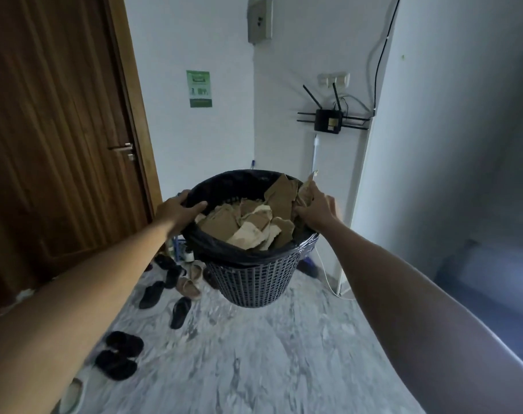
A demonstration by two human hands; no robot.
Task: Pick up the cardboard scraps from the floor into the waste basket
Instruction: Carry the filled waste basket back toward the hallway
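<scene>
Already lifted clear of the floor (254,369), the waste basket (254,279), heaped with light, stiff cardboard scraps (248,225), hangs between 2 hands, left hand (176,212) and right hand (314,210) each curling fingers over its rim, probably the safest hold.

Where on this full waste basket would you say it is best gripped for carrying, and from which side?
Grip the waste basket at its rim, from two opposite sides, as the left hand and right hand do. The tapering mesh wall offers no handles, and cardboard scraps fill it, so balance matters.
</scene>
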